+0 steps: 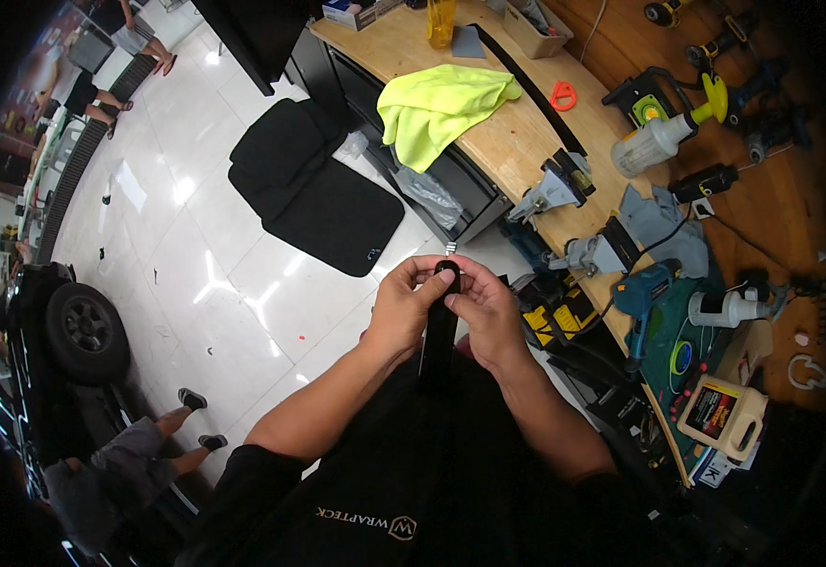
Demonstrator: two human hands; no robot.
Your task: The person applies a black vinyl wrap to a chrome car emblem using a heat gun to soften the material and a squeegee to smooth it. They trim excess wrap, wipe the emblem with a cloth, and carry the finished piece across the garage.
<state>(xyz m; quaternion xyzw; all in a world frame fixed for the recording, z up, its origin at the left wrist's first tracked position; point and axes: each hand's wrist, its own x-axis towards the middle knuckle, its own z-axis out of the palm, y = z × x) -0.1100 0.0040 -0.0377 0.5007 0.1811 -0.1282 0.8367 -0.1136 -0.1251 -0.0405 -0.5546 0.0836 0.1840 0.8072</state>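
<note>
Close in front of my body, both hands hold a long, narrow black part (440, 326) with a rounded upper end. A small silvery metal piece (451, 249) sticks out beyond my fingertips at that end. My left hand (403, 307) is closed on the part's left side, its thumb pressed near the top. From the right, my right hand (486, 312) grips the same end, thumb and fingers pinched around it. The part's exact kind is unclear, and its lower end blends into my black shirt.
To the right runs a wooden workbench (488, 142) with a yellow-green cloth (446, 106), a vise (594, 250), a blue glue gun (647, 295) and a jug (723, 416). Black mats (323, 194) lie on the tiled floor. A vehicle wheel (87, 333) and other people are at left.
</note>
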